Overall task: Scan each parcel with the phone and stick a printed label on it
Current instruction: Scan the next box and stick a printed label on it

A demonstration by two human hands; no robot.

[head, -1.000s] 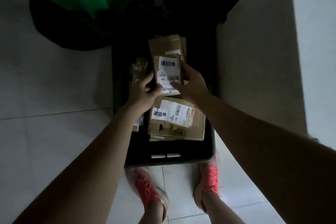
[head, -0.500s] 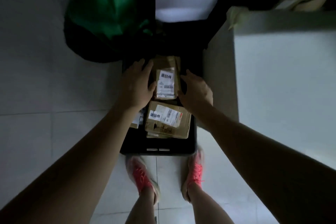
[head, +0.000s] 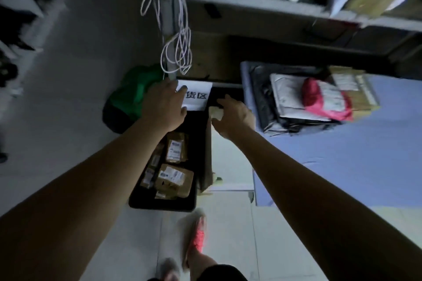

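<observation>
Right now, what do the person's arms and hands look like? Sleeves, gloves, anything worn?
The left forearm and right forearm are bare to the frame edge: no sleeves in view. The left hand and right hand are ungloved, and no watch, ring or wristband shows. Dim, blurred picture: small markings could be missed.

Two hands (head: pixel 164 105) (head: pixel 233 116), one black crate (head: pixel 159 206)
</observation>
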